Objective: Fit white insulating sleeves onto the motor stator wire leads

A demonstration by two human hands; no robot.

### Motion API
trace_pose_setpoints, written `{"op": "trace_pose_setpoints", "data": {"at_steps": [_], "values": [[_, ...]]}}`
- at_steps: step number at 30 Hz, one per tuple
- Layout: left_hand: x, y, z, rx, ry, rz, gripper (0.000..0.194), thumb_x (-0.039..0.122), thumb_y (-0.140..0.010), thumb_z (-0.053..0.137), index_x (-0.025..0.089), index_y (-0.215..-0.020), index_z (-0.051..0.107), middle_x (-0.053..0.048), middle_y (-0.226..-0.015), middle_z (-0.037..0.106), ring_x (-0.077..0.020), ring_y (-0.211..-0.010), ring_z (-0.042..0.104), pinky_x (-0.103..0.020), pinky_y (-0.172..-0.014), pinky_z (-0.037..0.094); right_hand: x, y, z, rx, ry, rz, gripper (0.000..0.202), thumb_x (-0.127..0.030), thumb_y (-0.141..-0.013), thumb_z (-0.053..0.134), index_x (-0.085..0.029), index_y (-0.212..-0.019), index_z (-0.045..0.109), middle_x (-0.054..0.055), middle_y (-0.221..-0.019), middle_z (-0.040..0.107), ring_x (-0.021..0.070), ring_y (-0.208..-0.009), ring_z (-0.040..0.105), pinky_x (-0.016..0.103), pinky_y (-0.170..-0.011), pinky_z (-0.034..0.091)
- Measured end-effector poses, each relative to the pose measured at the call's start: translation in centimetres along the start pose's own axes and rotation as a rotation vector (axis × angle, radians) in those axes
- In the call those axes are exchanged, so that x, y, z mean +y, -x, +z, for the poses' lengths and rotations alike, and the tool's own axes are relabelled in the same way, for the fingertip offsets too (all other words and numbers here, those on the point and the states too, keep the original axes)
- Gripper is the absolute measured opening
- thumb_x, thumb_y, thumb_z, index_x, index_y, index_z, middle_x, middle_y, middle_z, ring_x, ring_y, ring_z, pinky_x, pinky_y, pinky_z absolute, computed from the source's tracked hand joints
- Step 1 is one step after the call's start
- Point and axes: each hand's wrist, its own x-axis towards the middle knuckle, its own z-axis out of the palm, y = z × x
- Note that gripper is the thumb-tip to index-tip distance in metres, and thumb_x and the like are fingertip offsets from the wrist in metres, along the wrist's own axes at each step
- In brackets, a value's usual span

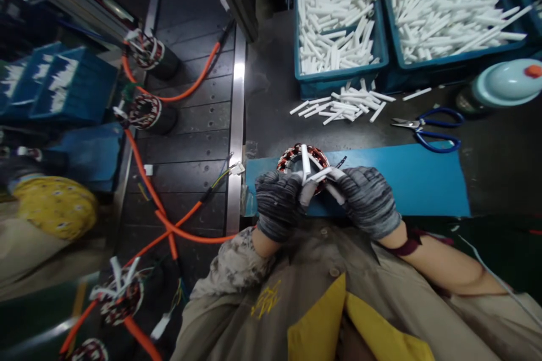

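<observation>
A motor stator [296,159] with copper windings rests on the blue mat [415,180] right in front of me. Both my hands wear grey knit gloves. My left hand [279,200] grips the stator's near left side, and a white tube [305,159] stands up beside its fingers. My right hand [366,198] pinches another white tube [326,175] over the stator's right edge. A thin dark wire end pokes up just beyond my right fingers.
Two blue bins [339,76] [455,59] of white tubes stand at the back, with loose tubes [345,104] spilled before them. Blue-handled scissors [427,127] lie at right, near a teal lid [506,83]. On the conveyor [190,141] at left sit more stators [146,113] and orange cables [169,220].
</observation>
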Motion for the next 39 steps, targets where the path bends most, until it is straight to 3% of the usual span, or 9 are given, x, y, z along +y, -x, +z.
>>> {"op": "trace_pose_setpoints", "data": {"at_steps": [5,10,17,19,23,26,30,35,39], "values": [[0.0,-0.5,1.9,-0.057,0.016,-0.105,0.033,0.049,-0.097,0.061,0.023,-0.084,0.076,-0.008,-0.078,0.072,-0.0274,-0.086,0.063,-0.043,-0.086,0.043,4.1,-1.6,0.9,-0.172,-0.582,0.099,0.030,-0.044,-0.101,0.059,-0.024,-0.108,0.081,0.007,-0.089,0.080,0.0232,-0.081,0.071,0.037,-0.077,0.056],[-0.1,-1.3,2.6,-0.212,0.034,-0.099,0.035,0.053,-0.094,0.065,0.023,-0.076,0.072,-0.008,-0.076,0.071,-0.0277,-0.083,0.061,-0.041,-0.080,0.040,6.5,-2.3,1.5,-0.363,-1.127,0.243,0.034,-0.052,-0.092,0.069,-0.021,-0.101,0.080,0.005,-0.096,0.083,0.0224,-0.084,0.076,0.035,-0.077,0.061],[-0.3,-0.7,1.8,-0.196,0.156,-0.131,0.037,0.048,-0.100,0.056,0.023,-0.079,0.072,-0.005,-0.074,0.069,-0.0250,-0.081,0.062,-0.039,-0.087,0.042,4.3,-0.4,0.2,-0.075,-0.509,0.127,0.027,-0.044,-0.096,0.066,-0.022,-0.107,0.078,0.011,-0.099,0.080,0.0276,-0.091,0.074,0.044,-0.085,0.058],[-0.3,-0.8,1.9,-0.204,0.142,-0.132,0.037,0.048,-0.100,0.056,0.023,-0.078,0.072,-0.005,-0.074,0.069,-0.0247,-0.081,0.062,-0.039,-0.086,0.041,3.6,-0.5,0.0,-0.164,-0.521,0.233,0.036,-0.052,-0.099,0.060,-0.022,-0.091,0.079,0.009,-0.085,0.079,0.0250,-0.079,0.072,0.040,-0.078,0.057],[-0.3,-1.2,2.4,-0.194,0.115,-0.103,0.039,0.048,-0.101,0.055,0.022,-0.076,0.072,-0.006,-0.073,0.069,-0.0248,-0.079,0.061,-0.038,-0.081,0.039,2.7,-1.3,-0.1,-0.515,-1.014,0.558,0.072,-0.072,-0.102,0.035,-0.021,-0.065,0.070,0.002,-0.049,0.062,0.0160,-0.048,0.059,0.030,-0.055,0.049],[-0.4,-1.2,2.6,-0.187,0.124,-0.078,0.041,0.050,-0.100,0.054,0.023,-0.075,0.072,-0.005,-0.071,0.067,-0.0249,-0.078,0.059,-0.038,-0.079,0.038,3.1,-1.4,-0.6,-0.475,-1.016,0.648,0.065,-0.078,-0.094,0.047,-0.021,-0.072,0.071,0.001,-0.053,0.063,0.0160,-0.051,0.059,0.030,-0.055,0.049],[-0.4,-0.8,2.9,-0.172,0.109,-0.085,0.039,0.051,-0.099,0.057,0.023,-0.076,0.071,-0.006,-0.073,0.066,-0.0258,-0.080,0.059,-0.039,-0.081,0.037,4.5,-1.1,-1.4,-0.231,-0.855,0.564,0.042,-0.060,-0.082,0.076,-0.023,-0.101,0.075,0.002,-0.083,0.077,0.0199,-0.072,0.068,0.032,-0.068,0.054],[-0.1,-0.3,3.9,-0.090,0.077,-0.085,0.038,0.049,-0.099,0.056,0.022,-0.074,0.067,-0.008,-0.075,0.066,-0.0287,-0.083,0.060,-0.042,-0.084,0.040,3.9,-2.2,-1.1,-0.333,-0.778,0.319,0.029,-0.044,-0.098,0.060,-0.023,-0.106,0.078,0.003,-0.084,0.079,0.0208,-0.073,0.070,0.034,-0.074,0.054],[-0.1,-0.4,4.1,-0.043,0.050,-0.069,0.035,0.046,-0.097,0.058,0.022,-0.073,0.066,-0.007,-0.073,0.066,-0.0276,-0.082,0.062,-0.042,-0.086,0.042,1.2,-2.5,-0.9,-0.219,-0.301,0.135,0.027,-0.025,-0.101,0.052,-0.018,-0.104,0.078,0.011,-0.089,0.079,0.0248,-0.078,0.071,0.038,-0.077,0.052]]}}
